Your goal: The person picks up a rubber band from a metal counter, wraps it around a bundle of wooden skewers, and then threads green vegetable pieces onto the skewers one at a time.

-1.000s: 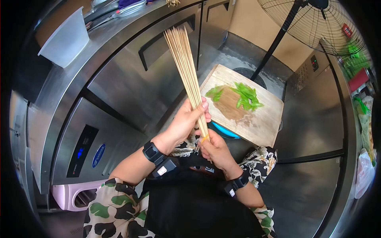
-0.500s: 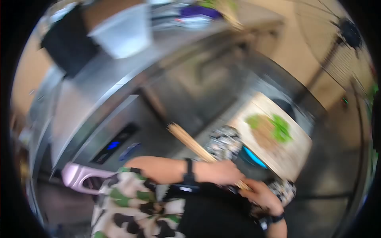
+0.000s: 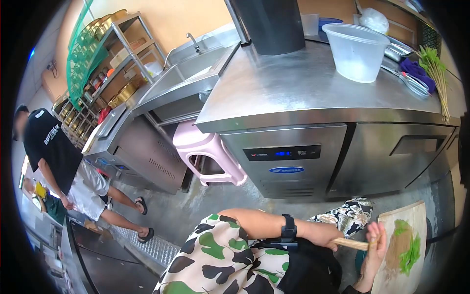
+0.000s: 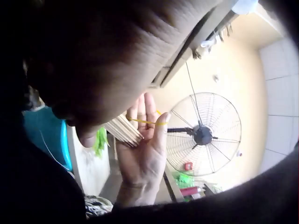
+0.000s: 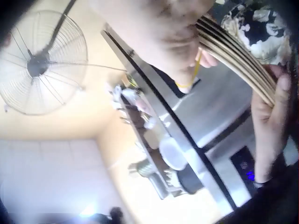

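Left hand (image 3: pixel 320 234): gripping stick bundle (image 3: pixel 352 244) beside cutting board (image 3: pixel 415 217); right hand (image 3: pixel 374 252): spread wide, stretching yellow band (image 4: pixel 147 122) from thumb; apparently banding step, next likely calling for looping round stick ends without loosening grip

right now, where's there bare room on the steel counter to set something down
The widest free patch on the counter is bordered by the black cylinder, the clear tub, the sink and the front edge. It's crowded right of the tub: scissors, purple cloth, leafy stems.
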{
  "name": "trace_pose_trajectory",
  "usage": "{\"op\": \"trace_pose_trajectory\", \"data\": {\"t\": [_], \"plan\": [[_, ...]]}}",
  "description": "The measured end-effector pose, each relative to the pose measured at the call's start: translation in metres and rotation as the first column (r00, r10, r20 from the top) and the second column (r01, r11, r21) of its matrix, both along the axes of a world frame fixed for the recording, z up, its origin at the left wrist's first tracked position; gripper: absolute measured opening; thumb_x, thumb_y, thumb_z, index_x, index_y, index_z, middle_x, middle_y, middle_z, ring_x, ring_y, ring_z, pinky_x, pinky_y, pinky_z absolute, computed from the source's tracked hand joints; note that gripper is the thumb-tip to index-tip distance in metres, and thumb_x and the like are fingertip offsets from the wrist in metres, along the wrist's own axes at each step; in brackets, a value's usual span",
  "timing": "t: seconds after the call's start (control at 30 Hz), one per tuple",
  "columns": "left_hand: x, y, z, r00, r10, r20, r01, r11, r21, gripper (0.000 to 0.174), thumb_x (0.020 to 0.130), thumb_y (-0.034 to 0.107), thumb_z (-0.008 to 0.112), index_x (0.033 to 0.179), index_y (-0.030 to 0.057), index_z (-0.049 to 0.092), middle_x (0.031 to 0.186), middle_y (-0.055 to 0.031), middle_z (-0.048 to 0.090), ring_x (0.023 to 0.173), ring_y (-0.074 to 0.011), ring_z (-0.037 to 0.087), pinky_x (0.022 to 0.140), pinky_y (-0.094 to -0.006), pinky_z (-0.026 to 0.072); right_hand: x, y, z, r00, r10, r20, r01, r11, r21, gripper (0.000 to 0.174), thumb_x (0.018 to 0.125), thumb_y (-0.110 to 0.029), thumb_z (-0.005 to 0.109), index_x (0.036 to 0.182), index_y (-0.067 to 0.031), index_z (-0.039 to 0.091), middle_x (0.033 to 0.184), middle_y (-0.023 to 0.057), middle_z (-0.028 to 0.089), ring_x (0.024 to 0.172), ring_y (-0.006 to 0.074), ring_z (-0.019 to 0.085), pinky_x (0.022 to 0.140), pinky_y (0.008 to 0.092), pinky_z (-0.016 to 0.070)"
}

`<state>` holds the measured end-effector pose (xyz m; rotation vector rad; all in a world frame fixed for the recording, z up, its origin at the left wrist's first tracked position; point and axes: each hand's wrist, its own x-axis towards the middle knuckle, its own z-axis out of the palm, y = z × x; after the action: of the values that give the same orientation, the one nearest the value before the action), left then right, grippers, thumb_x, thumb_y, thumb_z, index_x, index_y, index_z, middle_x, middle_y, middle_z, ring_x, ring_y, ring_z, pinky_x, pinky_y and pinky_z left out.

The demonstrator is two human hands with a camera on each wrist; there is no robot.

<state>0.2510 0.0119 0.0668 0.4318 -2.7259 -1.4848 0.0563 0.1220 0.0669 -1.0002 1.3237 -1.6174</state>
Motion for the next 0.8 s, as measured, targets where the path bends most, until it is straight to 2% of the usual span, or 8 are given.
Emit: {"op": "trace_pose_trajectory", "data": {"t": [0.1, 0.2, 0.27, 0.33, 0.4, 0.57, 0.7, 0.8], "plan": [[-0.001, -0.007, 0.002, 0.991, 0.118, 0.070, -0.103, 0.977, -0.186, 0.026, 0.080, 0.025, 0.062, 0.092, 0.0043, 0.052, 0.077, -0.0189, 0.060, 0.078, -0.0370, 0.058, 0.068, -0.0438, 0.0439, -0.018, 0.016, 0.021, 0.888, -0.033, -0.459, 0.096, 0.989, 0.114, 0.057, 0.074, -0.005, 0.065, 0.127, -0.0015, 0.044, 0.119, 0.0123, 0.053, 0.084, 0.0166, 0.054, 0.077, 0.0295, 0.0443], [-0.005, -0.009, 0.009, 0.964, 0.151, 0.219, -0.062, 0.928, -0.368, 0.024, 0.079, 0.025, 0.062, 0.090, 0.0051, 0.053, 0.077, -0.0184, 0.060, 0.078, -0.0361, 0.059, 0.069, -0.0458, 0.0443, 0.000, 0.019, 0.024, 0.572, 0.326, -0.753, 0.028, 0.909, 0.415, 0.060, 0.065, -0.006, 0.072, 0.119, -0.0009, 0.049, 0.108, 0.0145, 0.055, 0.078, 0.0250, 0.058, 0.071, 0.0342, 0.0462], [-0.005, -0.012, 0.005, 0.970, 0.064, 0.232, 0.033, 0.920, -0.391, 0.026, 0.078, 0.025, 0.062, 0.094, 0.0071, 0.055, 0.076, -0.0182, 0.060, 0.078, -0.0354, 0.060, 0.069, -0.0463, 0.0449, 0.001, 0.017, -0.013, 0.300, 0.172, -0.938, -0.039, 0.985, 0.168, 0.039, 0.061, -0.007, 0.076, 0.095, -0.0002, 0.058, 0.081, 0.0126, 0.061, 0.067, 0.0235, 0.060, 0.056, 0.0303, 0.0463], [0.002, -0.011, 0.003, 0.984, -0.045, 0.172, 0.108, 0.920, -0.376, 0.027, 0.078, 0.025, 0.062, 0.097, 0.0076, 0.055, 0.076, -0.0179, 0.060, 0.079, -0.0348, 0.060, 0.069, -0.0455, 0.0451, -0.002, 0.017, -0.035, 0.788, 0.334, -0.517, -0.102, 0.899, 0.425, 0.023, 0.066, -0.005, 0.073, 0.084, 0.0015, 0.059, 0.067, 0.0107, 0.061, 0.056, 0.0161, 0.059, 0.046, 0.0263, 0.0434], [0.002, -0.011, 0.003, 0.992, -0.090, 0.086, 0.102, 0.985, -0.142, 0.026, 0.079, 0.023, 0.063, 0.097, 0.0070, 0.055, 0.079, -0.0171, 0.061, 0.080, -0.0336, 0.060, 0.069, -0.0427, 0.0449, -0.007, 0.025, -0.038, 0.954, 0.298, -0.038, -0.250, 0.857, 0.451, 0.015, 0.072, -0.007, 0.069, 0.081, 0.0017, 0.060, 0.063, 0.0107, 0.061, 0.049, 0.0116, 0.055, 0.043, 0.0228, 0.0406], [-0.013, -0.016, -0.001, 0.956, -0.063, -0.288, 0.152, 0.942, 0.299, 0.026, 0.081, 0.021, 0.063, 0.098, 0.0048, 0.052, 0.080, -0.0129, 0.060, 0.078, -0.0266, 0.060, 0.068, -0.0370, 0.0441, 0.021, 0.022, -0.041, 0.920, 0.235, 0.314, -0.315, 0.920, 0.232, 0.026, 0.086, -0.023, 0.058, 0.080, 0.0024, 0.060, 0.060, 0.0119, 0.059, 0.042, 0.0107, 0.047, 0.041, 0.0201, 0.0365], [-0.019, -0.022, 0.040, 0.998, 0.051, 0.037, -0.063, 0.793, 0.605, 0.029, 0.089, 0.022, 0.056, 0.112, 0.0064, 0.048, 0.071, -0.0003, 0.049, 0.063, -0.0067, 0.047, 0.052, -0.0216, 0.0385, 0.033, 0.020, -0.044, 0.863, 0.288, 0.415, -0.363, 0.925, 0.112, 0.030, 0.092, -0.031, 0.047, 0.077, -0.0051, 0.052, 0.062, 0.0050, 0.052, 0.050, 0.0107, 0.045, 0.053, 0.0261, 0.0402], [-0.023, -0.028, 0.034, 0.988, 0.119, -0.096, -0.029, 0.763, 0.646, 0.028, 0.091, 0.023, 0.052, 0.114, 0.0080, 0.047, 0.070, 0.0017, 0.046, 0.058, -0.0050, 0.044, 0.049, -0.0203, 0.0363, 0.014, 0.032, -0.056, 0.557, 0.241, 0.795, -0.103, 0.970, -0.222, 0.030, 0.094, -0.032, 0.044, 0.072, -0.0115, 0.040, 0.065, -0.0003, 0.039, 0.057, 0.0104, 0.039, 0.065, 0.0340, 0.0385]]}}
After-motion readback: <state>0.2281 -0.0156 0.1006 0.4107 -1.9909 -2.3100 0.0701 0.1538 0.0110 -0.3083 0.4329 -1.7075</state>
